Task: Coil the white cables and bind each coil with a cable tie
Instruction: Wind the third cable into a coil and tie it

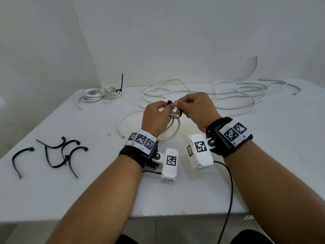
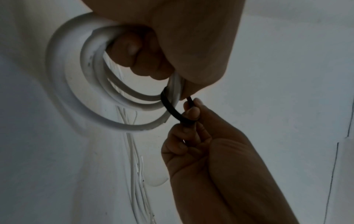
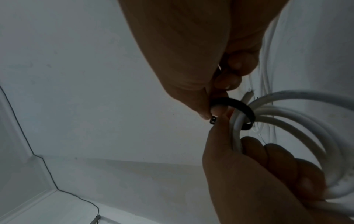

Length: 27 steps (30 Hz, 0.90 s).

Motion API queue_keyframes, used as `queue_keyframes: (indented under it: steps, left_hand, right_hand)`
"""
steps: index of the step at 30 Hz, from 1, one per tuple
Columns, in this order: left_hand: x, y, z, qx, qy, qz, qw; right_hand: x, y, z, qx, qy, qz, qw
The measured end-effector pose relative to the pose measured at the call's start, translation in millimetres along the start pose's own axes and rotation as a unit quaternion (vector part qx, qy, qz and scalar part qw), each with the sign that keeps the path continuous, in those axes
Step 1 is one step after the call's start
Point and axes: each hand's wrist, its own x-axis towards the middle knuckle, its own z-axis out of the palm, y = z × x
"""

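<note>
A white cable coil (image 1: 169, 132) hangs just above the white table (image 1: 98, 187), held at its top by my left hand (image 1: 162, 109), whose fingers curl around the bunched turns. A black cable tie (image 1: 176, 116) loops around those turns. Its head (image 1: 169, 102) sticks up between both hands. My right hand (image 1: 181, 105) pinches the tie's strap close to the head. In the left wrist view the tie (image 2: 170, 109) wraps under the coil (image 2: 86, 94) toward the right hand (image 2: 193, 112). In the right wrist view the tie (image 3: 244, 109) circles the turns (image 3: 306, 121), head (image 3: 213, 120) by the thumb.
Several spare black cable ties (image 1: 64, 153) lie at the table's left. Two small coils (image 1: 101, 93), one with a tie standing upright, sit at the back left. Loose white cables (image 1: 232, 95) sprawl across the back right. A black lead (image 1: 230, 187) trails off the front edge.
</note>
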Motion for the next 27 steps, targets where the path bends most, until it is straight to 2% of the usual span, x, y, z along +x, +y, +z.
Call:
queue_keyframes:
  steps: [7,10,15,19,21,24,27]
  left_hand:
    - [0.2,-0.7,-0.8,0.124,-0.008,0.070,0.990]
    - [-3.5,4.5,1.8,0.145,-0.024,0.087,0.985]
    - [-0.2,8.3,-7.1,0.091,-0.010,0.107,0.990]
    - [-4.3,7.0,-7.8,0.065,-0.056,0.144,0.986]
    - [-7.1,9.7,-7.8,0.052,-0.081,0.158,0.983]
    - [-11.4,15.3,-7.8,0.012,-0.117,0.131,0.984]
    - [-15.2,16.7,-5.2,-0.025,-0.132,0.108,0.985]
  right_hand:
    - [3.1,3.7,-1.0,0.005,0.012,0.018,1.000]
    - [5.0,4.4,-2.3,0.033,0.022,0.034,0.999]
    - [3.2,2.7,-0.9,0.032,-0.025,0.028,0.999]
    - [4.1,-1.3,-5.9,0.070,-0.028,0.011,0.997]
    - [5.0,-2.6,-11.1,0.055,-0.031,0.012,0.998]
    - [5.3,-1.5,-15.9,-0.005,-0.025,0.013,1.000]
    - [5.6,-2.4,-19.2,0.003,-0.070,0.061,0.996]
